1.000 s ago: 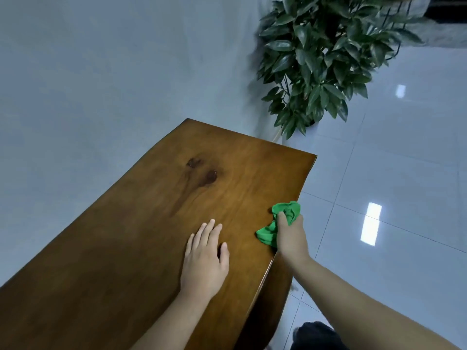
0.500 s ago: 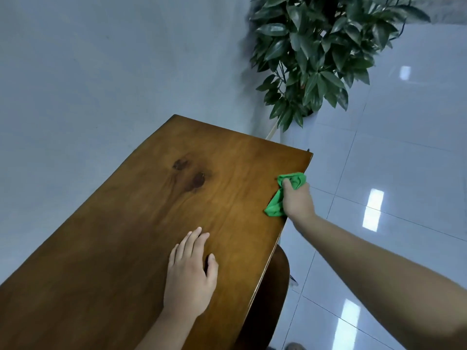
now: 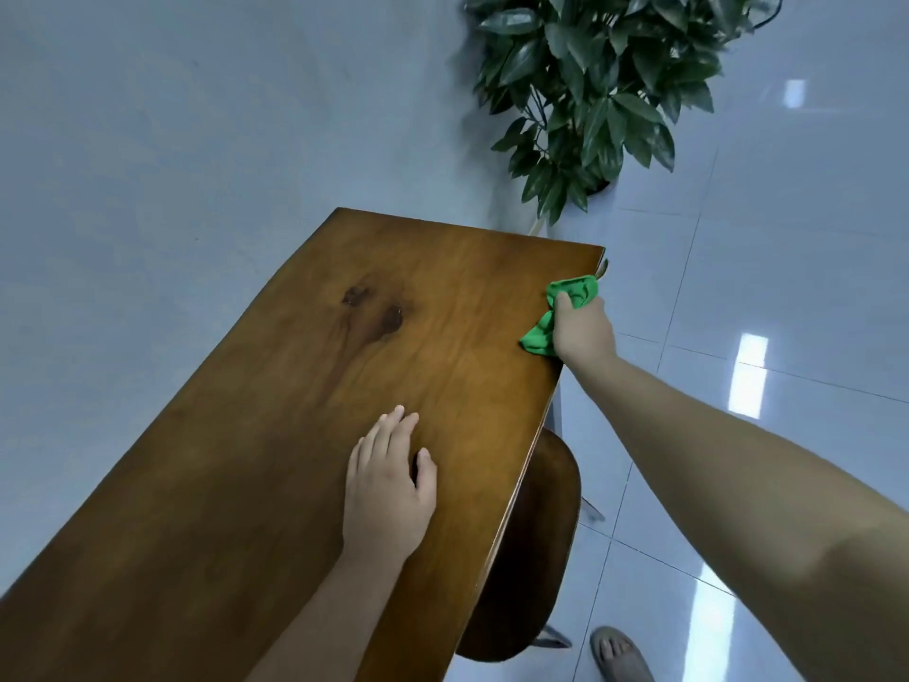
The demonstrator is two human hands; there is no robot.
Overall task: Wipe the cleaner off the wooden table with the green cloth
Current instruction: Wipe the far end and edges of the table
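Wooden desk (image 3: 275, 484) has a dark knot (image 3: 374, 312). Green cloth (image 3: 573, 290) is bunched at the edge right of the knot, and the left hand (image 3: 388, 489) lies flat on the near side of it.

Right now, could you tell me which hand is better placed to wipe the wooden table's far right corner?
The right hand: it grips the crumpled green cloth near that corner of the brown wooden table. The left hand rests flat, nearer the person, empty.

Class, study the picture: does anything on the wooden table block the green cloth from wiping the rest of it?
Only the left hand, lying flat on the table nearer the person. The right hand grips the green cloth at the far right edge; nothing else shows on the wood.
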